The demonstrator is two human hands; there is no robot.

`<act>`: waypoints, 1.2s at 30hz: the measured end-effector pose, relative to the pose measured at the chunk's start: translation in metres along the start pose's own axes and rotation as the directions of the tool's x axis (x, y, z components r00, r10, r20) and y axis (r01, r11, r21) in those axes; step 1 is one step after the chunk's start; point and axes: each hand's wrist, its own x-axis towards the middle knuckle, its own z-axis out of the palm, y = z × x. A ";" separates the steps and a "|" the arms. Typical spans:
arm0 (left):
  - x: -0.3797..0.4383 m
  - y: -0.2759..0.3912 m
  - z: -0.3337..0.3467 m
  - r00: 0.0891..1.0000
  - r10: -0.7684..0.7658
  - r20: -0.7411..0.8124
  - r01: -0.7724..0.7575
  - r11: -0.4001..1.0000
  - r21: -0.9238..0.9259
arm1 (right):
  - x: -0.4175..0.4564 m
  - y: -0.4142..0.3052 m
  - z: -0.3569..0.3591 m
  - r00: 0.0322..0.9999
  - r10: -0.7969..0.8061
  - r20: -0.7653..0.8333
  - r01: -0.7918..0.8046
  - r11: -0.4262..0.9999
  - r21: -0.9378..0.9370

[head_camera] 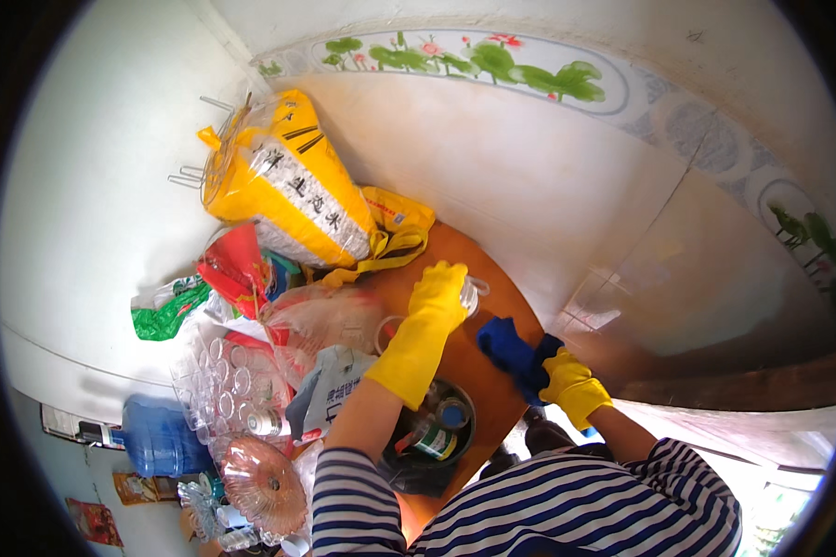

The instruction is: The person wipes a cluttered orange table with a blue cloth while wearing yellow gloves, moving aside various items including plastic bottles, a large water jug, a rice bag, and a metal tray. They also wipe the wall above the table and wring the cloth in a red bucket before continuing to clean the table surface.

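My left hand [435, 313], in a yellow rubber glove, grips a small clear container with a handle or ring [471, 296] over the far part of an orange-brown round table [491, 271]. Most of the container is hidden by the fingers. At the table's right edge my right hand [575, 386], gloved the same way, is closed on a dark blue cloth [515, 355], which spreads over the tabletop. Beside my left forearm a round clear rim [388, 334] shows, partly covered by the glove.
A dark bowl [470, 418] with jars stands near my body. Left are a grey printed bag [334, 390], many clear cups [226, 383], a pink glass dish [265, 484] and a blue water bottle [160, 435]. A yellow rice bag [306, 188] leans by the tiled wall.
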 end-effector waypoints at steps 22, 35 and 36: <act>0.067 -0.002 -0.028 0.989 0.133 0.068 -0.115 0.968 -0.224 | 0.014 -0.012 -0.005 0.984 0.092 0.156 -0.112 0.985 0.130; -0.025 -0.075 -0.026 0.939 -0.116 0.324 0.016 0.956 0.294 | 0.010 -0.013 -0.009 0.998 0.067 0.014 -0.068 0.987 0.148; -0.013 -0.074 -0.030 0.959 -0.109 0.262 0.038 0.964 0.262 | 0.009 -0.012 -0.010 0.998 0.064 0.004 -0.064 0.987 0.144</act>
